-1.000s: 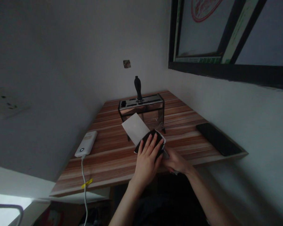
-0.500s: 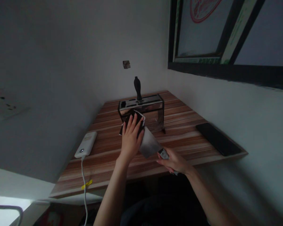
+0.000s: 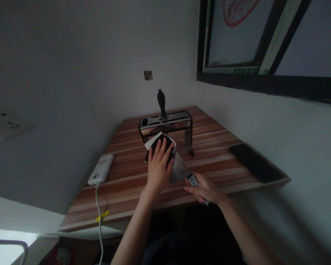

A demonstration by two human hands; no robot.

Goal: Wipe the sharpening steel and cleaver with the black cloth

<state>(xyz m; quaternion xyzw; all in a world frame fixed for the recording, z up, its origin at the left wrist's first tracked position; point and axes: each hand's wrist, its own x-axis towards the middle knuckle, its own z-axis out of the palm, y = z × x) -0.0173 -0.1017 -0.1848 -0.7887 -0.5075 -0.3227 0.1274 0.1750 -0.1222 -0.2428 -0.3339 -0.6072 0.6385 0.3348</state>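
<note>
My right hand (image 3: 205,189) grips a cleaver (image 3: 180,170) by its grey patterned handle, with the broad metal blade pointing up and to the left over the front of the table. My left hand (image 3: 160,163) lies over a black cloth (image 3: 157,141) with a white edge and underside, holding it against the far end of the blade. The blade's tip is hidden under the cloth and fingers. Just behind the cloth stands a knife block (image 3: 165,125) with a shiny slotted top and clear front. A black-handled tool (image 3: 161,103) sticks upright from it.
The wood-grain table (image 3: 129,169) runs back to the wall. At its left lies a white power bank (image 3: 101,168) with a white cable (image 3: 98,206) hanging over the front edge, near yellow tape (image 3: 106,213). A black phone (image 3: 255,162) lies by the right wall.
My left hand and the cloth have slid slightly right and toward me along the blade, and more of the cloth's white side shows. My right hand and the cleaver have hardly moved.
</note>
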